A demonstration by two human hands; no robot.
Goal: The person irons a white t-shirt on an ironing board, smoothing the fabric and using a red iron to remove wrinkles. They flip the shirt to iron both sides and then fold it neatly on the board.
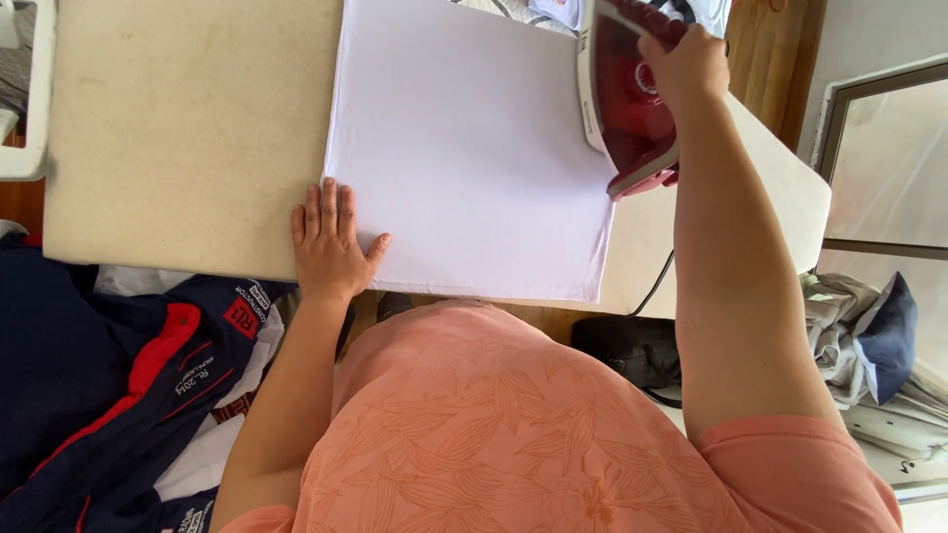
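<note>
A white folded cloth lies flat on a beige ironing board. My left hand rests flat, fingers apart, on the cloth's near left corner and the board's edge. A red and white iron sits on the cloth's right edge, and my right hand grips its handle from above. The iron's cord drops off the board's near edge.
A dark blue and red garment lies in a pile at lower left. A black bag sits on the floor under the board. Grey and blue clothes are heaped at right, beside a framed glass panel.
</note>
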